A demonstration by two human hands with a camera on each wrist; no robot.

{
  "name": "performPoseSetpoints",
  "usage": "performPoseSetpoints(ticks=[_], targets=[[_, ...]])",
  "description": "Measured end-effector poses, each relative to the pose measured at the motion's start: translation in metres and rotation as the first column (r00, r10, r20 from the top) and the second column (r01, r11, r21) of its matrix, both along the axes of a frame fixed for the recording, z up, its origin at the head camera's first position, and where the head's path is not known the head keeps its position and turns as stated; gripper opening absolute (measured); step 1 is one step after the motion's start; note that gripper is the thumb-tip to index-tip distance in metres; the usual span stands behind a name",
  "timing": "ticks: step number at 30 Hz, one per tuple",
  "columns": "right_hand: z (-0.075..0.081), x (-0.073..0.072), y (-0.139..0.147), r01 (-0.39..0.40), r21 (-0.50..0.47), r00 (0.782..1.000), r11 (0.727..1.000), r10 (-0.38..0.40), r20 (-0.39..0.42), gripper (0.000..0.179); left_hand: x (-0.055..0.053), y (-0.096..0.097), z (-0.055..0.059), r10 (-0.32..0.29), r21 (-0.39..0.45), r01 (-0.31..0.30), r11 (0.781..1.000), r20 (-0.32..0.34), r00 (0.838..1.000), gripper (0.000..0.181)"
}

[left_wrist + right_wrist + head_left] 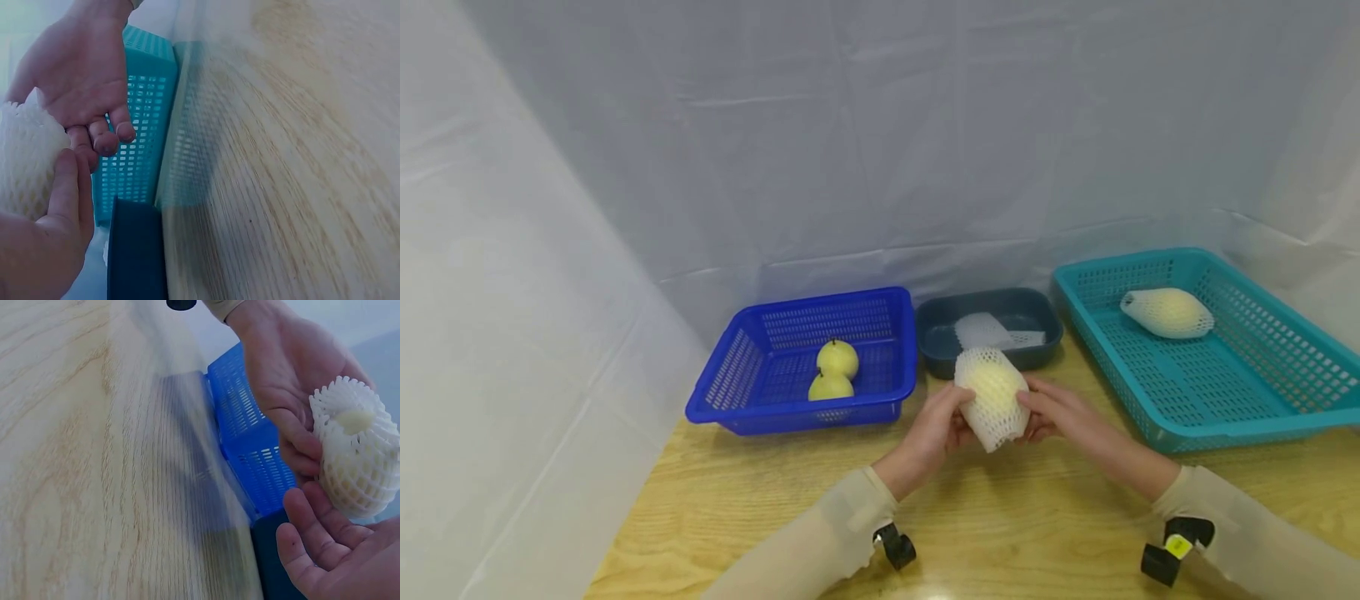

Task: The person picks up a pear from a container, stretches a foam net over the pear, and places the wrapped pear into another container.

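A pear in a white foam net sleeve (pixel 992 390) is held up between both hands above the wooden table. My left hand (pixel 931 429) grips its left side, thumb on the front. From the right, my right hand (pixel 1060 408) holds it the same way, its fingers partly hidden behind. In the right wrist view the net's gathered open end shows a bit of pale fruit on the pear (pixel 359 456). The left wrist view shows only part of the sleeved pear (pixel 28 156).
Left stands a blue basket (pixel 801 414) with two bare yellow-green pears (pixel 837 358). A dark teal bin (pixel 940 310) behind the hands holds foam nets (pixel 981 331). At right, a turquoise basket (pixel 1195 392) contains another net-sleeved pear (pixel 1172 314). White sheeting (pixel 880 150) hangs behind.
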State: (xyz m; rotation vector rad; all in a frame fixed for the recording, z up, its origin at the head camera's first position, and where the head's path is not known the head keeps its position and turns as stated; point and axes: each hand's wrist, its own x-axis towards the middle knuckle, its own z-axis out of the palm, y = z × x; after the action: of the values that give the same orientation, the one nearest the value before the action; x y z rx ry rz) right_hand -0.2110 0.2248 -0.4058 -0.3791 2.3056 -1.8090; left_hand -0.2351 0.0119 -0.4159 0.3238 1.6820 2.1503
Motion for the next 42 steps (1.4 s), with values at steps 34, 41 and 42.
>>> performPoseSetpoints(ticks=[34,41,42], targets=[[0.032,0.015,0.019,0.198,0.136,0.978,0.971,-0.188,-0.087,0.084,0.004,0.043,0.023,-0.128,0.018,0.129,0.991,-0.057,0.990,0.049],[0.053,0.023,0.034,0.263,0.200,0.962,0.944,-0.241,-0.130,0.085,0.007,0.057,0.021,-0.236,0.048,0.242,0.969,-0.103,0.966,0.057],[0.057,0.023,0.038,0.268,0.209,0.961,0.941,-0.245,-0.127,0.084,0.008,0.060,0.020,-0.253,0.051,0.260,0.964,-0.113,0.961,0.058]])
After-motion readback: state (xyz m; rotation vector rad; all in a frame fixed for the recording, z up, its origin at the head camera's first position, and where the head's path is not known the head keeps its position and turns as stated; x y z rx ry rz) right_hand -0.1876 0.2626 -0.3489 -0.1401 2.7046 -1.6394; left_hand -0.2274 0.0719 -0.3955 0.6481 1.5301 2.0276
